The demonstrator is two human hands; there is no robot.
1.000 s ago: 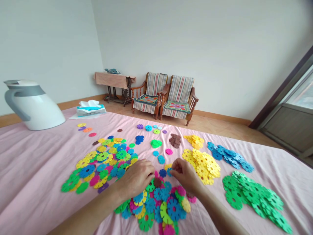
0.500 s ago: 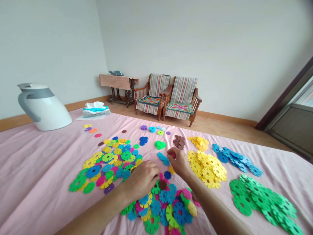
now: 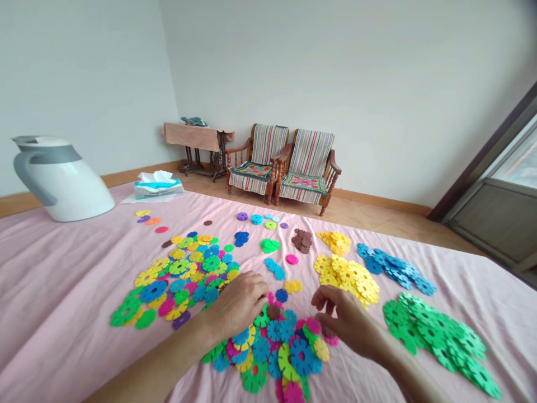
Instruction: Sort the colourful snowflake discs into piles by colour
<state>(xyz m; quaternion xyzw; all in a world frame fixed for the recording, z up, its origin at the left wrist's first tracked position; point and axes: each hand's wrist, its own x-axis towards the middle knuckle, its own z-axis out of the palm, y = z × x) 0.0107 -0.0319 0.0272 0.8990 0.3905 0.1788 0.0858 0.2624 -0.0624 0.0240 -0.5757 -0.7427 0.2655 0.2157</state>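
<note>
My left hand [image 3: 239,301] rests between two heaps of mixed-colour snowflake discs, fingers curled down and tips hidden, so I cannot see what they hold. Left of it spreads the farther mixed heap [image 3: 178,267]; the nearer mixed heap [image 3: 260,350] lies below and right. My right hand [image 3: 342,313] hovers beside the nearer heap's right edge, open, with bent fingers apart and nothing between them. Beyond the hands, a pink disc [image 3: 292,259] lies alone near some light-blue discs [image 3: 274,269]. Small yellow-orange discs [image 3: 293,286] and a dark-blue disc [image 3: 281,295] lie between the hands.
Sorted heaps of large yellow discs [image 3: 348,275], blue discs [image 3: 396,267] and green discs [image 3: 436,336] lie on the right. Brown discs [image 3: 302,240] sit farther back. A white jug [image 3: 73,187] and a tissue box [image 3: 158,187] stand at the back left on the pink cloth [image 3: 54,268].
My right hand has let go of a pink disc, which now lies on the cloth, and has come back toward me. My left hand has hardly moved. The view has shifted slightly.
</note>
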